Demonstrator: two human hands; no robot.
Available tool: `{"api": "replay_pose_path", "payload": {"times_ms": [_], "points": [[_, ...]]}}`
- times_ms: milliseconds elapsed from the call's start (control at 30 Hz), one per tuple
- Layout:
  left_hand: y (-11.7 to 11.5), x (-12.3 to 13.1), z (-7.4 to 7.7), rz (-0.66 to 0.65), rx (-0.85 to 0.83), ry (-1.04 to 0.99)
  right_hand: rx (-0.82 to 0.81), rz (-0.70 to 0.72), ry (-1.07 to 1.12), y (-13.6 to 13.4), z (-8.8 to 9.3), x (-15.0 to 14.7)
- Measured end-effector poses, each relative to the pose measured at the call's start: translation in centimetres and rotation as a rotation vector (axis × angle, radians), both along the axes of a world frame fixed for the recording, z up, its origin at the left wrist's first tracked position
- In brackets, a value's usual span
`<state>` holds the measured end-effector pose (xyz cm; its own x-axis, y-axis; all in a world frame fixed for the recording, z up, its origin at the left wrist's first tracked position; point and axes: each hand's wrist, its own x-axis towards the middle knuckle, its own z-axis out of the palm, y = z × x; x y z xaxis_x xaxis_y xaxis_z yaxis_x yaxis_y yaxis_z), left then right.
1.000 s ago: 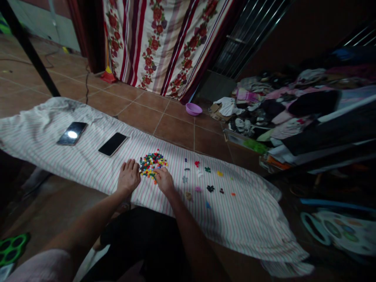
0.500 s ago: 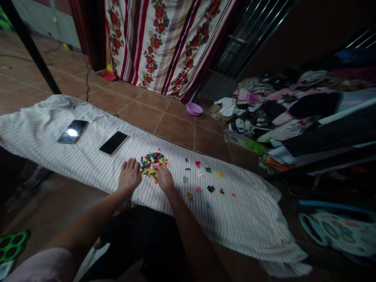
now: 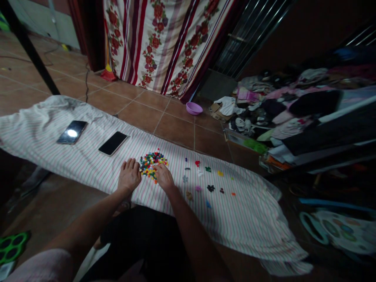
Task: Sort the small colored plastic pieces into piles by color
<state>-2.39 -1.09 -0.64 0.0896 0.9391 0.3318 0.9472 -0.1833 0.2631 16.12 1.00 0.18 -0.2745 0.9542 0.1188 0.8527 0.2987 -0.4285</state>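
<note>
A pile of small multicoloured pieces [image 3: 151, 158], too small to name exactly, lies on the striped cloth [image 3: 249, 219]. At its left edge my left hand [image 3: 129, 175] rests flat, fingers stretched out and holding nothing. My right hand [image 3: 164, 176] is at the pile's right side, fingertips drawn together among the pieces; whatever they pinch is hidden. Right of it lie small groups sorted by colour, including red pieces [image 3: 197, 163], dark green pieces [image 3: 208, 169], yellow pieces [image 3: 220, 173], black pieces [image 3: 210, 188], tan pieces [image 3: 189, 195] and blue pieces [image 3: 208, 204].
Two phones, one with a bright reflection [image 3: 72, 132] and one with a dark screen [image 3: 113, 143], lie on the cloth to the left. Beyond the covered surface are a purple basin [image 3: 194, 108] and a floral curtain [image 3: 164, 47]. Heaped clothes [image 3: 282, 98] fill the right side.
My hands stay almost in place at the pile, with only slight movement of the right fingers. The view has shifted very slightly.
</note>
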Motion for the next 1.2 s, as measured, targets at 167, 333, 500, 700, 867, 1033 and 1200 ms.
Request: {"api": "replay_pose_path", "payload": {"times_ms": [167,333,500,700,867,1033,1200], "points": [[-0.02,0.03,-0.11,0.001,0.006,-0.014,-0.020,0.012,-0.013,0.11,0.16,-0.07],[0.04,0.01,-0.06,0.000,-0.004,-0.025,0.002,-0.004,-0.021,0.13,0.00,-0.19],[0.05,0.00,-0.08,0.002,-0.001,-0.012,0.032,0.003,-0.048,-0.07,-0.20,-0.19],[0.02,0.03,0.17,0.000,-0.008,0.003,0.101,-0.004,0.013,-0.45,-0.49,-0.05],[0.01,0.00,0.09,0.003,0.005,0.007,0.057,0.006,0.030,-0.63,-0.29,-0.04],[0.02,-0.06,-0.14,-0.006,0.004,0.019,0.014,0.046,-0.010,-0.45,-0.06,0.17],[0.00,-0.03,-0.29,-0.001,0.017,0.037,0.034,0.036,-0.036,-0.50,-0.14,0.17]]}}
